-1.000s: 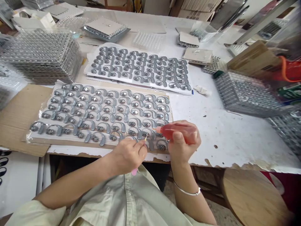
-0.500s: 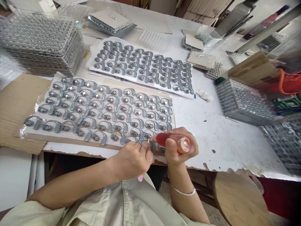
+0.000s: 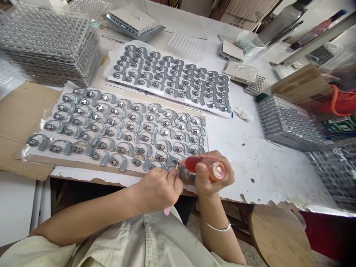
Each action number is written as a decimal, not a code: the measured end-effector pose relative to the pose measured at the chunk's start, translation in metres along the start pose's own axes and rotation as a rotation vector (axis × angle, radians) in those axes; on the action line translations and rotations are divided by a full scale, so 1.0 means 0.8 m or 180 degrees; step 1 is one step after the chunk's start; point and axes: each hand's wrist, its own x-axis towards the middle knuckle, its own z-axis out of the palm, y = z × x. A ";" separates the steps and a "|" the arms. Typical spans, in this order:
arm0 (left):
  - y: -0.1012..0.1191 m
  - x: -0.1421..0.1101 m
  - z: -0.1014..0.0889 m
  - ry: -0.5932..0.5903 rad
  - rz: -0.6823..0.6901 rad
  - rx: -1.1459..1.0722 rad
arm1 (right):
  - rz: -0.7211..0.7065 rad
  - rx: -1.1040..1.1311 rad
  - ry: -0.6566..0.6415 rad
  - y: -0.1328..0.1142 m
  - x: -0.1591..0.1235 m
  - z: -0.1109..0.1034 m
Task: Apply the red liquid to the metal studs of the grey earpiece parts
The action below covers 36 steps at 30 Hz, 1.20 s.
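Observation:
My right hand [image 3: 215, 172] is wrapped around a squeeze bottle [image 3: 204, 166] of red liquid. The bottle lies nearly level, its narrow nozzle pointing left at a small metal piece near the front right of the closer board. My left hand [image 3: 158, 189] pinches a thin tool with a pale tip [image 3: 177, 167] and a pink end [image 3: 167, 211] showing below the fist. Tool tip and nozzle nearly meet there; whether they touch I cannot tell. Rows of grey hook-shaped pieces with shiny round metal studs [image 3: 128, 137] cover the closer board [image 3: 91, 162]; my fingers hide some.
Behind lies a second board [image 3: 164, 91] with similar grey pieces. A tall stack of clear trays [image 3: 50, 44] stands at the back left, over brown cardboard [image 3: 16, 126]. More packed trays [image 3: 289, 124] are at the right. A round wooden stool [image 3: 280, 237] is below the table edge.
The view has shifted slightly. Both hands keep their grip on the bottle and the thin tool, in nearly the same place at the front right of the closer board.

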 end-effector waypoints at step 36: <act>0.002 0.001 0.001 0.0150 -0.0115 -0.0034 | -0.0043 -0.0107 0.0130 0.002 -0.001 -0.002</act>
